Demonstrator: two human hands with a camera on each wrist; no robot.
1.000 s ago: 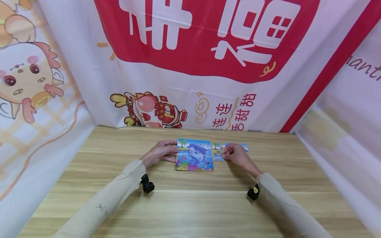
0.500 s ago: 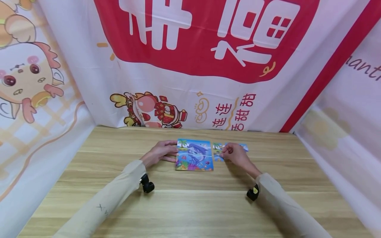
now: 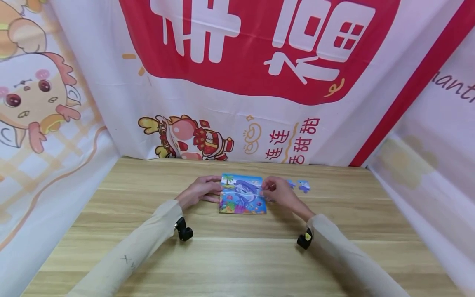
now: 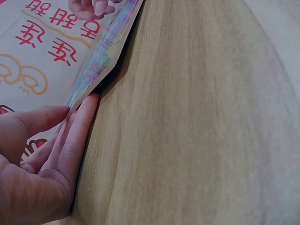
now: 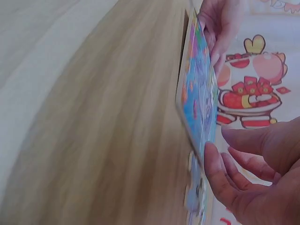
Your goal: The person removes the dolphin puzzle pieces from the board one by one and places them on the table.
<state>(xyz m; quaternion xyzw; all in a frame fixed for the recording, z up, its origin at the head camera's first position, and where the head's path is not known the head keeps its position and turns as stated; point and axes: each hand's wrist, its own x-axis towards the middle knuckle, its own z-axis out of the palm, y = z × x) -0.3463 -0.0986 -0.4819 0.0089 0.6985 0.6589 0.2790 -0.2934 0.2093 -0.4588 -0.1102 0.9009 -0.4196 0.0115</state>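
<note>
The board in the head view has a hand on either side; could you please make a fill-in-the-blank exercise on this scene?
The animal pictured on the board is a ____.
The left hand has a grip on the board's edge between fingers and ____.
Loose pieces lie nearer the right hand than the ____ hand.
The curtain has big white characters on a ____ ground.

Missing words: dolphin; thumb; left; red.

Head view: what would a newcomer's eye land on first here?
Most likely the big red patch with white characters, filling the upper middle of the cloth hung behind the table. Next, probably the bright blue dolphin picture near the table's far edge, with the left hand at its left side and the right hand at its right. Small blue puzzle pieces lie just beyond the right hand.
</note>
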